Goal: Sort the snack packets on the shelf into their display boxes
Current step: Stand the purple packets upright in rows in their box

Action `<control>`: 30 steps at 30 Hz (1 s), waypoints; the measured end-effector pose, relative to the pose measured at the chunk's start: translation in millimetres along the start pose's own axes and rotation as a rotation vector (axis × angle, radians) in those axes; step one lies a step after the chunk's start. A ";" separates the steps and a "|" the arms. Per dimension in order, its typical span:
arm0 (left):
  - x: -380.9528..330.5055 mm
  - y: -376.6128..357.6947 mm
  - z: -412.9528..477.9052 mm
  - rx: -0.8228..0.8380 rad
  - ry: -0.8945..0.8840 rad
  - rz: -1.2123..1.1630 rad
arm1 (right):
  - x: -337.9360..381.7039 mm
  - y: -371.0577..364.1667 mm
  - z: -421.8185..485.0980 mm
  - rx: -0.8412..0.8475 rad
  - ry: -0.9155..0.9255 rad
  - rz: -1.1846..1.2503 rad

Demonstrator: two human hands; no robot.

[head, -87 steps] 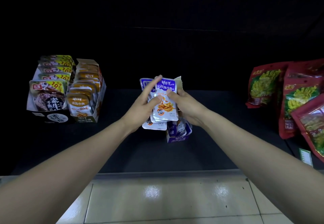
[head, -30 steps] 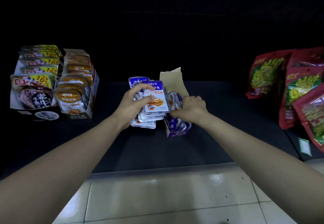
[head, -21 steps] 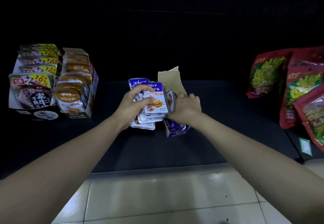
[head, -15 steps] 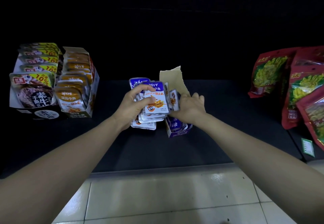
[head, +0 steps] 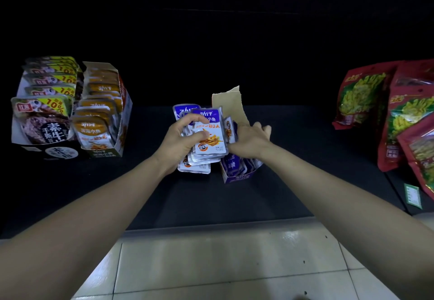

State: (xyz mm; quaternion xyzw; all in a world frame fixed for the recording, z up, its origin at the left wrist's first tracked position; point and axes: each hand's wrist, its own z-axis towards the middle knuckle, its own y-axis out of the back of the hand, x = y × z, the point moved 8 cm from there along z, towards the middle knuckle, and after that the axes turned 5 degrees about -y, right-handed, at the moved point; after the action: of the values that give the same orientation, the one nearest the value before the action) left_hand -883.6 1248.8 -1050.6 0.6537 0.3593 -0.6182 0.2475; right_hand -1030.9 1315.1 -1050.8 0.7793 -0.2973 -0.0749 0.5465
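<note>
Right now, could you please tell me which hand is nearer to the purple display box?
Right. The right hand lies over the open top of the purple display box; the left hand grips a stack of packets just left of it.

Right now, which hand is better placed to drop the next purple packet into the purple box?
Right. The right hand is over the purple display box, at its open top, while the left hand is beside the box, busy gripping the stack of purple packets.
</note>
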 end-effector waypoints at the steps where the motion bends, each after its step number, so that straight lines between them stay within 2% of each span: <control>1: 0.4 -0.6 0.2 -0.002 -0.001 0.001 | -0.8 1.0 -0.3 -0.016 -0.003 0.034; 5: 2.1 -0.7 1.5 -0.004 -0.003 0.006 | -4.3 2.0 3.1 -0.057 0.002 0.098; 10: 1.7 0.5 0.4 -0.006 0.010 0.008 | 6.2 -0.1 3.0 0.034 0.067 -0.080; 15: 0.7 2.3 -1.2 -0.016 -0.001 0.013 | 2.3 0.1 2.7 -0.087 0.045 0.039; 22: 2.6 1.0 -0.1 -0.016 -0.003 0.027 | -2.6 -2.9 0.8 0.108 0.039 0.193; 30: 3.5 5.5 1.5 -0.045 -0.016 0.034 | -7.2 1.5 -6.4 -0.112 0.010 0.441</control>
State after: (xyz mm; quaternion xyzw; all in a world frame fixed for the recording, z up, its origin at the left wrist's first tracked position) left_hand -880.3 1244.8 -1054.9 0.6491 0.3601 -0.6109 0.2755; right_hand -1034.5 1323.8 -1048.4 0.6642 -0.4531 0.0339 0.5936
